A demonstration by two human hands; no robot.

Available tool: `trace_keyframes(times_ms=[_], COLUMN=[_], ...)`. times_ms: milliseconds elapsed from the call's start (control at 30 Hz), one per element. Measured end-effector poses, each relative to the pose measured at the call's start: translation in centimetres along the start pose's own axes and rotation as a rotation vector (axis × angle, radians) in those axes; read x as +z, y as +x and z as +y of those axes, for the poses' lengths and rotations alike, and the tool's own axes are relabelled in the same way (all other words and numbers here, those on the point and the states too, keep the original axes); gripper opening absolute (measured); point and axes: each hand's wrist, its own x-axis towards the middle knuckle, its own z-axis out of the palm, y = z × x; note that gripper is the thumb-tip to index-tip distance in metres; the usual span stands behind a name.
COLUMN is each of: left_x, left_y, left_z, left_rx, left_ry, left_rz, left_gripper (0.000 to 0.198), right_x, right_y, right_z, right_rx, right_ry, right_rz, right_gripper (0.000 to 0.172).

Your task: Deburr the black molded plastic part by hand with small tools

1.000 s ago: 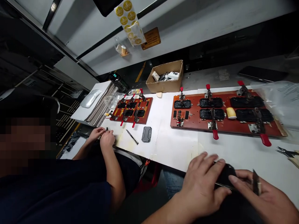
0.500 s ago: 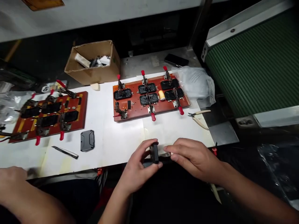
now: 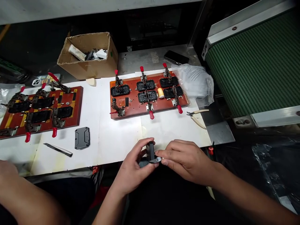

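My left hand (image 3: 134,170) pinches the black part (image 3: 150,150) at 6 o'clock on the desk (image 3: 117,137); my right hand (image 3: 185,159) pinches a blade (image 3: 155,160) against it.

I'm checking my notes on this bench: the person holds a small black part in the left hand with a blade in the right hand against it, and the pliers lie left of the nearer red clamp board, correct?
Nearly. In the head view the pliers lie right of the red clamp board, not left. The left hand does hold the black part, and the right hand holds the blade against it.
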Motion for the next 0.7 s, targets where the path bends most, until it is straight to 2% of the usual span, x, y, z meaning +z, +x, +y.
trace_keyframes(times_ms=[200, 300, 433, 533, 633, 700], left_x=[0.1, 0.1, 0.5, 0.9, 1.2, 1.4], left_y=[0.0, -0.1, -0.5, -0.6, -0.5, -0.4], left_z=[-0.3, -0.2, 0.3, 0.6, 0.5, 0.4], left_rx=[-0.038, -0.014, 0.002, -0.012, -0.001, 0.024], left_ry=[0.044, 0.089, 0.054, 0.013, -0.008, -0.002], left_rz=[-0.006, -0.029, -0.127, -0.160, -0.144, -0.139], left_gripper=[0.062, 0.061, 0.061, 0.060, 0.060, 0.061], right_x=[0.2, 0.3, 0.0, -0.4, -0.7, -0.6], right_y=[-0.2, -0.1, 0.3, 0.6, 1.0, 1.4], right_z=[-0.2, 0.6, 2.7, 3.0, 1.4, 0.5], right_rx=[-0.008, 0.006, 0.197, 0.312, 0.320, 0.312], right_ry=[-0.011, -0.025, -0.102, -0.035, 0.121, 0.194], right_rz=[0.006, 0.016, 0.144, 0.200, 0.139, 0.069], right_gripper=[0.025, 0.026, 0.029, 0.027, 0.022, 0.032])
